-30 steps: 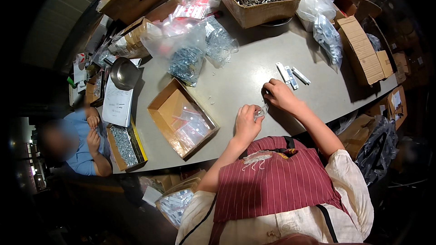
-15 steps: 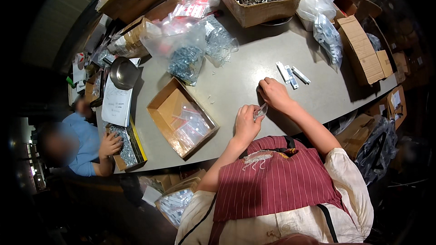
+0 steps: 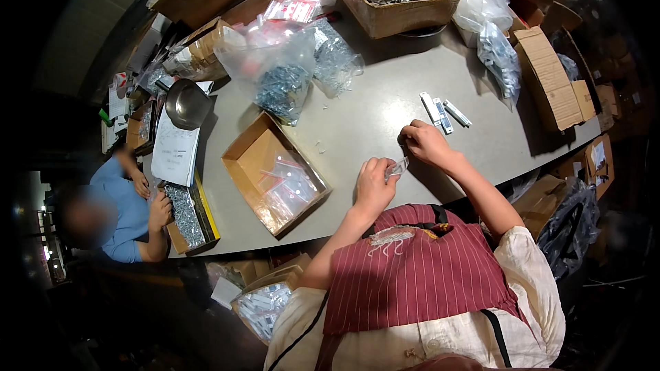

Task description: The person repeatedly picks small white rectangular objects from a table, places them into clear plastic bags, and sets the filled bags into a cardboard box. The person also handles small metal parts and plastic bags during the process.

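My left hand (image 3: 375, 180) is closed on a small clear plastic bag (image 3: 397, 167) at the near edge of the table. Just up and to the right, my right hand (image 3: 427, 144) has its fingers curled and pinched together over the tabletop. Whatever those fingertips hold, if anything, is hidden. Beyond that hand lie several slim white and grey bar-shaped pieces (image 3: 443, 116), set close together. To the left of my left hand stands an open cardboard box (image 3: 249, 158) with flat clear zip bags (image 3: 290, 185) in it.
Bags of small metal screws (image 3: 283, 89) lie at the back, near a carton of metal parts (image 3: 385, 20). On the left, a metal pan (image 3: 187, 104) rests by papers (image 3: 175, 154). A co-worker in blue (image 3: 127, 209) handles a tray of screws (image 3: 187, 216). Cartons (image 3: 546, 79) stand at right.
My right hand has drawn slightly away from my left, to the right. The bag in my left hand shows more. The co-worker's hand has lifted from the screw tray toward their other hand.
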The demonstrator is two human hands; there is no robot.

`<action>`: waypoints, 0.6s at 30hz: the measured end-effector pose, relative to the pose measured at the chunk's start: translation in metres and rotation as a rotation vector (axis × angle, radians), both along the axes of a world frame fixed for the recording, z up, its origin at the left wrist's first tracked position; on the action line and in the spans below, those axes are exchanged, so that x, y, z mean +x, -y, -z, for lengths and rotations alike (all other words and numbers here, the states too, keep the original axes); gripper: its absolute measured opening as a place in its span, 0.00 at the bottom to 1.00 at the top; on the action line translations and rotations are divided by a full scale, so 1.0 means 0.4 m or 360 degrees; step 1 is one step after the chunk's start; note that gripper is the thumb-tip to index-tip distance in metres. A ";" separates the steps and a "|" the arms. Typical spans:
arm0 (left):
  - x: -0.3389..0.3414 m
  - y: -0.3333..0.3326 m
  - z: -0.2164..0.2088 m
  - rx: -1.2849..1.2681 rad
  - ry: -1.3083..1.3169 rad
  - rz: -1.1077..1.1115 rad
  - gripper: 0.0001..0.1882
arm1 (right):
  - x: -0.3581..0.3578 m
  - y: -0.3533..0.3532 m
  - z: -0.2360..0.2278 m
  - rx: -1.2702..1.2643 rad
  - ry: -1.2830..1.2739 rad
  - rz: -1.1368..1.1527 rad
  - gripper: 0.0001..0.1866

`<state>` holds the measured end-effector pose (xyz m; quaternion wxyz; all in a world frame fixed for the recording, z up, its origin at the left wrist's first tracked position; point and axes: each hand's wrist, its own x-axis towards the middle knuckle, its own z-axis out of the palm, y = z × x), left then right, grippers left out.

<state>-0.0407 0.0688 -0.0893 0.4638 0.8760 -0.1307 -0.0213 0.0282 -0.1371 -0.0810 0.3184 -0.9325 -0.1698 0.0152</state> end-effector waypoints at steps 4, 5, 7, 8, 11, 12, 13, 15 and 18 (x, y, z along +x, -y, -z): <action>0.000 -0.002 -0.005 0.0002 0.0018 0.0019 0.13 | -0.005 -0.014 -0.023 -0.0077 0.0075 -0.0086 0.05; -0.001 -0.003 -0.005 0.0002 0.0005 0.0020 0.13 | -0.004 -0.020 -0.025 -0.0138 0.0124 -0.0107 0.05; 0.000 -0.001 -0.007 0.0007 -0.0020 0.0041 0.12 | 0.000 -0.024 0.011 -0.0238 0.0143 -0.0090 0.06; 0.000 0.001 -0.008 -0.0002 -0.0017 0.0050 0.12 | 0.002 -0.023 0.027 -0.0289 0.0151 -0.0081 0.07; -0.003 -0.006 -0.010 -0.0013 0.0012 0.0044 0.12 | 0.004 -0.030 0.031 -0.0333 0.0193 -0.0074 0.06; -0.003 -0.007 -0.007 -0.0017 0.0040 0.0038 0.12 | 0.005 -0.031 0.025 -0.0354 0.0203 -0.0070 0.06; -0.002 -0.008 -0.004 -0.0021 0.0068 0.0032 0.12 | 0.005 -0.026 0.017 -0.0254 0.0122 -0.0028 0.06; -0.001 -0.007 -0.006 -0.0043 0.0093 0.0032 0.12 | 0.005 -0.007 -0.016 -0.0056 -0.0041 0.0050 0.07; -0.002 -0.011 0.003 -0.0035 0.0104 0.0008 0.13 | -0.035 -0.010 -0.140 0.0601 -0.0706 0.0140 0.08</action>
